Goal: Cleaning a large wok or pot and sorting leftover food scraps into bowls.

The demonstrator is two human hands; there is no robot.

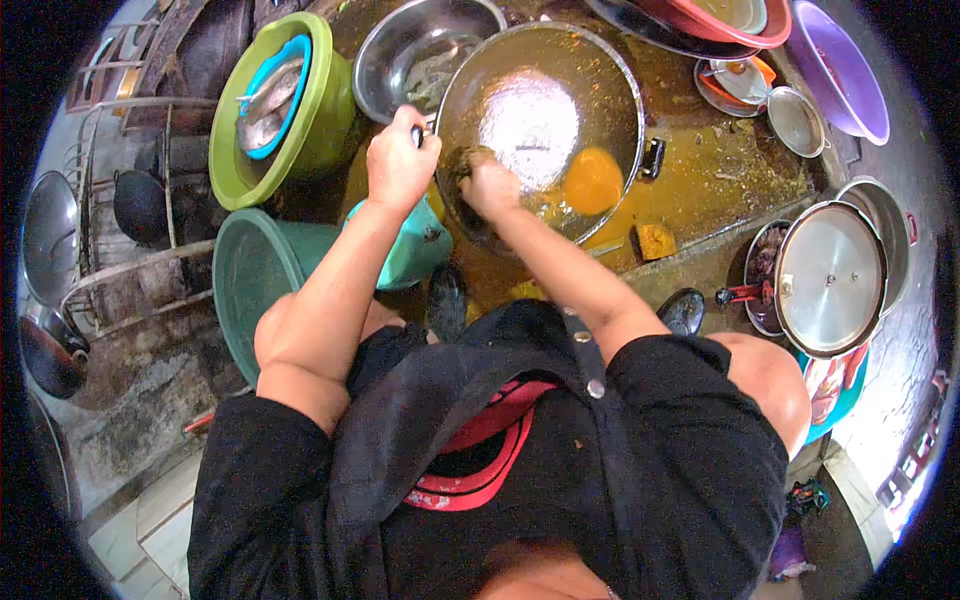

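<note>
A large, wide metal pan [536, 56], wet and shiny inside with brown specks, sits tilted before me. My left hand [401, 161] grips its dark side handle [417, 136] at the left rim. Inside the pan near that rim, my right hand [491, 187] is pressed down on a brownish scrubber [471, 159]; the hand is blurred, and part of the scrubber is hidden under the fingers. A rounded orange object [592, 181] shows at the pan's right inner side; what it is I cannot tell. The opposite handle [652, 159] sticks out on the right.
A green tub [326, 97] holding a blue basin with fish, a steel bowl [375, 67] and a dark green bucket [247, 292] are on the left. Rightward lie a yellow sponge [656, 242], a strainer [795, 120], a purple basin [840, 75] and a pot lid [831, 277].
</note>
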